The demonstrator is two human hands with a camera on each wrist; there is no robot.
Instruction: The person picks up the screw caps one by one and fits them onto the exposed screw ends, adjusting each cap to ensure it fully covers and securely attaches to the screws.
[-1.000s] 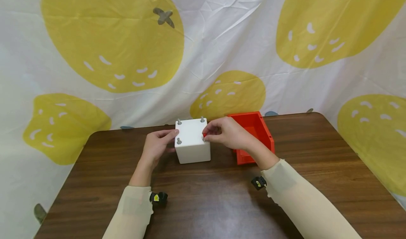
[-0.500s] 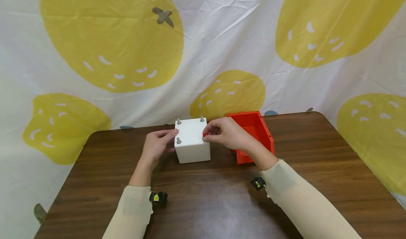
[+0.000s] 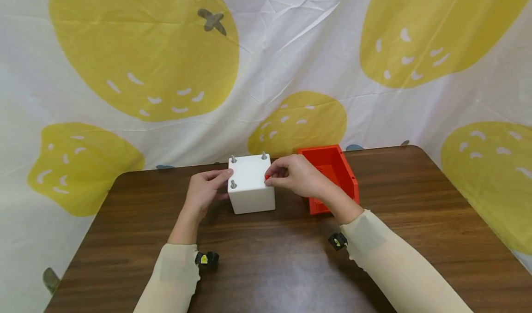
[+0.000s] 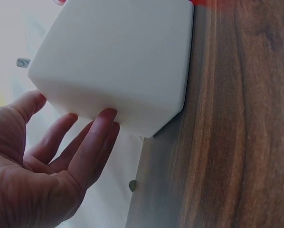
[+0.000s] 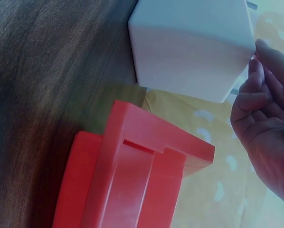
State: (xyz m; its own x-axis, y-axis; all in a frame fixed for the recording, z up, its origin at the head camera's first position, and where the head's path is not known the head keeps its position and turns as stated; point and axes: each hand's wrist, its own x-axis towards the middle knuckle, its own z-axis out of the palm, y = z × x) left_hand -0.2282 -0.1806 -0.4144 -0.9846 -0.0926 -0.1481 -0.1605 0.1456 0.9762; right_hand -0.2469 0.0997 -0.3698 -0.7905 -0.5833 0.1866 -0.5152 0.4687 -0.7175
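A white block (image 3: 249,174) stands on the table, grey threaded studs (image 3: 233,184) rising from three visible corners of its top. My left hand (image 3: 204,190) rests against the block's left side; in the left wrist view its fingers (image 4: 92,142) lie loosely extended on that face, the thumb near the top edge. At the near right corner my right hand (image 3: 297,174) pinches a small red piece (image 3: 267,177) between thumb and fingertips. Those fingertips cover most of the piece and the corner beneath, so its exact shape is hidden.
An open red bin (image 3: 351,179) stands right of the block, behind my right wrist. Small red shapes on its floor are partly hidden. A curtain with yellow fruit prints (image 3: 299,119) hangs behind the brown wooden table (image 3: 270,257).
Both hands keep nearly the same places. The right fingertips stay on the small red piece at the corner, with only slight finger movement; the whole view shifts a little.
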